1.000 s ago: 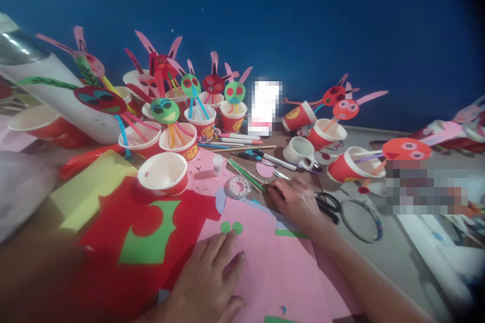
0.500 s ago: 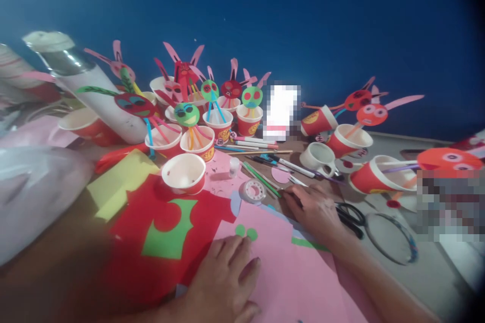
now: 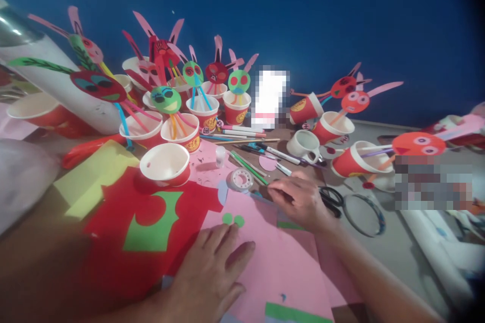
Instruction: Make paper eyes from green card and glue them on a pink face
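My left hand (image 3: 212,262) lies flat with fingers spread on a pink sheet of paper (image 3: 278,262). Its fingertips reach two small green paper circles (image 3: 233,220). Farther right, my right hand (image 3: 297,199) rests on the table with its fingers curled in, beside the end of a green pencil (image 3: 250,167). What those fingers hold, if anything, is hidden. Left of my left hand, a cut green paper piece (image 3: 151,234) lies on red paper (image 3: 102,212). A roll of tape (image 3: 241,179) sits just beyond the pink sheet, and black-handled scissors (image 3: 330,199) are partly behind my right wrist.
Several red paper cups (image 3: 208,116) holding paper faces on coloured stems stand along the blue wall (image 3: 303,20). An open cup (image 3: 164,161) is nearer me. A white mug (image 3: 304,145), markers (image 3: 242,131), a bangle-like ring (image 3: 364,215) and yellow paper (image 3: 96,176) lie around.
The camera view has swung right and slightly down, so everything sits farther left and higher. Both hands stay in nearly the same places on the table.
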